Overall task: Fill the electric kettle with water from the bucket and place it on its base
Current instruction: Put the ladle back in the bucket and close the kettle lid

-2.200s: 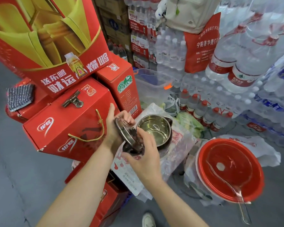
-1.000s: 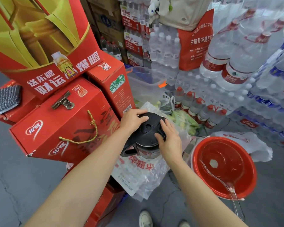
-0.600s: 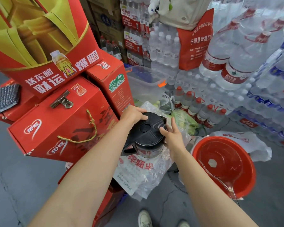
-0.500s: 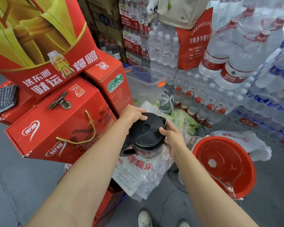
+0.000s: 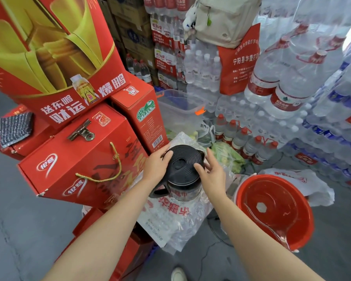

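The electric kettle [image 5: 181, 185], steel-bodied with a black ribbed lid [image 5: 183, 165] closed on top, stands on a plastic-wrapped pack of bottles [image 5: 170, 218]. Its black handle points toward the lower left. My left hand [image 5: 155, 166] grips the lid's left rim, thumb on top. My right hand [image 5: 212, 173] is at the lid's right side with fingers straight and spread, only the thumb touching the lid. The red bucket [image 5: 294, 191] sits on the floor to the right with a clear ladle [image 5: 272, 230] lying in it. No kettle base shows.
Red gift boxes [image 5: 77, 159] stack closely on the left. Shrink-wrapped water bottles [image 5: 292, 88] pile up behind and to the right. A clear plastic bin [image 5: 178, 112] and bagged greens [image 5: 227, 155] lie behind the kettle. Grey floor runs below; a power cord [image 5: 217, 236] trails there.
The lid, held open 2.2 s ago, has been shut on the kettle. My right hand slid from the lid's top to its right side and its fingers lifted off.
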{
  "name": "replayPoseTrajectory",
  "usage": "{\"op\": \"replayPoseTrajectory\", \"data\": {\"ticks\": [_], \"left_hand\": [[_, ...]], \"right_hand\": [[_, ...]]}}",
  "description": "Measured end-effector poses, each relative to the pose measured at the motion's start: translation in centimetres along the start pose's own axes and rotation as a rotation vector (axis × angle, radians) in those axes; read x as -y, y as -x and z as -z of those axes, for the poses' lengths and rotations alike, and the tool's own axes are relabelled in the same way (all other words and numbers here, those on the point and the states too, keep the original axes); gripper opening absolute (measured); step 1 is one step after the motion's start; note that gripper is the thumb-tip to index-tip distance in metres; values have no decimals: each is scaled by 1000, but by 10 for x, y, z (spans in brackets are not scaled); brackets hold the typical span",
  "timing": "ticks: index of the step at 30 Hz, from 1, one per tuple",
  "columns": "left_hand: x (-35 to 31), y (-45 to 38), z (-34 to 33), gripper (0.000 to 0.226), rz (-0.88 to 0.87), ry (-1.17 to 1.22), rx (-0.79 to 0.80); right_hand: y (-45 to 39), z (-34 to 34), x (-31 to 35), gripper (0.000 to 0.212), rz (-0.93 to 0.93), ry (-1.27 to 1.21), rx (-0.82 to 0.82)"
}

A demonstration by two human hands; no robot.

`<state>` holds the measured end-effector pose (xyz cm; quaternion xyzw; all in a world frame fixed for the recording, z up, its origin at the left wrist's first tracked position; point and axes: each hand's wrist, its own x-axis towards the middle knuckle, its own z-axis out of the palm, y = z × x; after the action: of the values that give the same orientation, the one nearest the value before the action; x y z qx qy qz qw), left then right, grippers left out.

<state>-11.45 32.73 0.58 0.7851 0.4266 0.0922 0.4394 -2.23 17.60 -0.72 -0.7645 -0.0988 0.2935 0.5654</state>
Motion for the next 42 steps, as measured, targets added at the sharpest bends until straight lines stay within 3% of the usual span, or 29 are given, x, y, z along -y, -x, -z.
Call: {"op": "replayPoseTrajectory", "data": {"ticks": [8,19,28,34,39,42], "left_hand": [[65,71,4,48,13,92,2],[72,73,12,48,-83,43,68],[81,78,1,43,-53,167,-32],[82,77,-6,15,87,551,-59],[91,66,-10,45,153,746,-19],[94,66,-15,51,113,775,-63]], "right_hand": [[3,5,-13,48,278,315,20],[12,21,-7,47,335,462,156],[18,19,-19,47,362,362,55],[19,9,-28,54,245,97,-46],[15,7,-38,55,79,-130,-15],[13,6,-40,52,44,-206,6]]}}
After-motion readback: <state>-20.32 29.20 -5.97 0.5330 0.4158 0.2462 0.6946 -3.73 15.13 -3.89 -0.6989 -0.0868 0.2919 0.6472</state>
